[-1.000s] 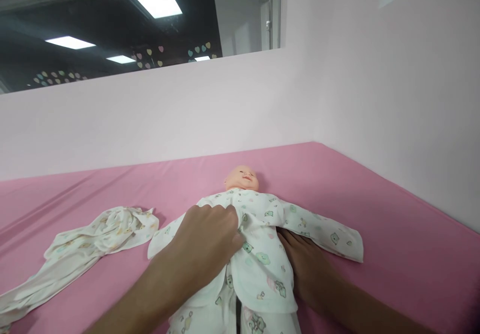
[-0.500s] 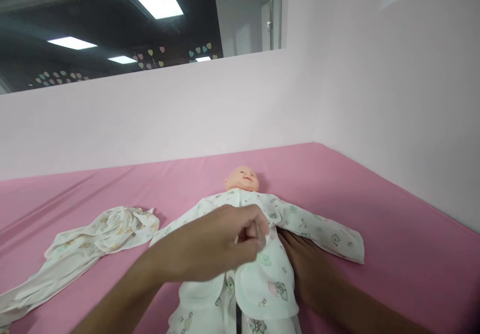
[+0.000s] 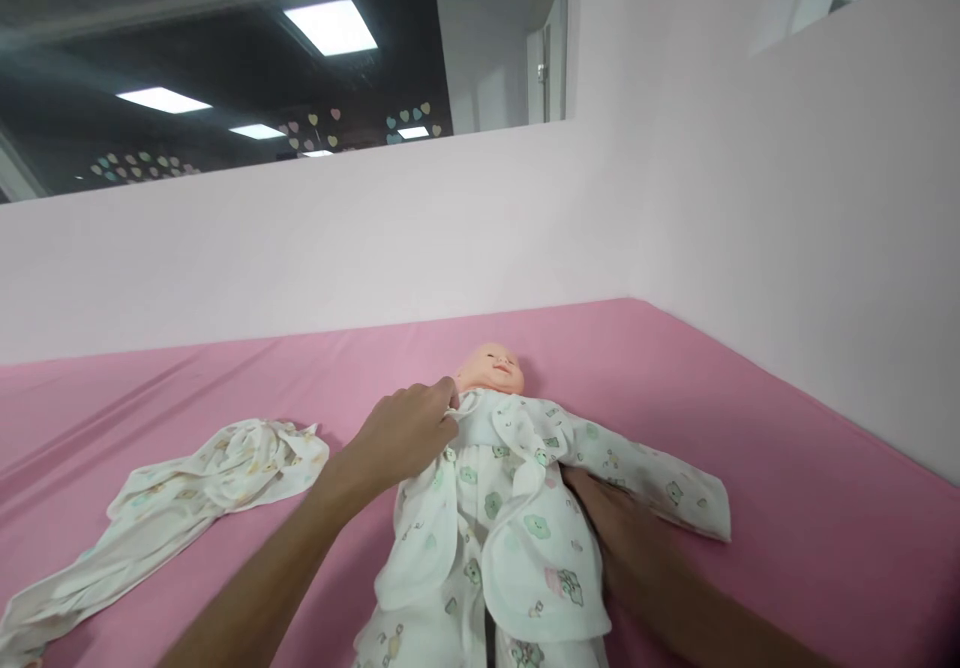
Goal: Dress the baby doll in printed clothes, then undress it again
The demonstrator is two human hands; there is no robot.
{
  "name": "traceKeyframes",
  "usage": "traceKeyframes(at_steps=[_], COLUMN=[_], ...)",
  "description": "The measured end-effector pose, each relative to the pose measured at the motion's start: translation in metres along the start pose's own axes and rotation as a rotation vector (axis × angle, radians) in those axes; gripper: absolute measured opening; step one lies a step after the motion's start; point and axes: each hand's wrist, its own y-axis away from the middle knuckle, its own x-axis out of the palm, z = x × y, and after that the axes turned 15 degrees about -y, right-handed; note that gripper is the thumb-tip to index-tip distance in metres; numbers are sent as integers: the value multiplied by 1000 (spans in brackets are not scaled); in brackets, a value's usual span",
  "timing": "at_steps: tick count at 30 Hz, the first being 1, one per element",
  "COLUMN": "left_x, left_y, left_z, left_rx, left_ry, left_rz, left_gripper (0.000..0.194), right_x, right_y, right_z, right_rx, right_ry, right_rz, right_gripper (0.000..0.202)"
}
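A baby doll (image 3: 493,368) lies on its back, dressed in white printed clothes. Its jacket (image 3: 541,558) hangs apart down the front, over a printed garment (image 3: 480,483) underneath. My left hand (image 3: 415,426) is closed on the jacket's edge near the collar, just below the doll's head. On the other side, my right hand (image 3: 600,508) reaches under the jacket by the sleeve (image 3: 667,483); its fingers are hidden by the cloth. That sleeve stretches out flat to the right.
A crumpled white printed garment (image 3: 217,478) lies to the left on the pink sheet (image 3: 750,448). Pale walls (image 3: 337,248) rise behind and to the right, with a window or mirror (image 3: 247,58) reflecting ceiling lights.
My left hand has moved from over the doll's chest up and left to the collar, pulling the jacket's front open. My right hand stays by the sleeve. The view has tilted slightly.
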Motion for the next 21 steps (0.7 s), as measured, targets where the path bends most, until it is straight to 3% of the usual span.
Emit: traceKeyframes(at_steps=[4, 6, 9, 12, 15, 18, 21], left_x=[17, 34, 64, 90, 105, 111, 112], left_y=[0, 2, 5, 6, 4, 4, 9], left_z=[48, 78, 117, 139, 135, 111, 83], left_rx=[-131, -218, -309, -339, -363, -378, -294], left_ry=[-36, -57, -42, 30, 115, 197, 219], left_rz=[9, 11, 15, 13, -77, -201, -275], left_gripper=[25, 27, 25, 21, 23, 25, 32], right_x=[-27, -38, -37, -17, 1, 6, 2], right_y=[1, -5, -23, -44, -59, -66, -70], right_z=[25, 40, 58, 66, 68, 66, 65], right_rx=[180, 218, 274, 323, 373, 338, 226], right_ry=[-165, -114, 23, 67, 76, 93, 115], right_rz=[-338, -417, -335, -204, -152, -157, -113], right_gripper=[46, 51, 52, 49, 39, 28, 25])
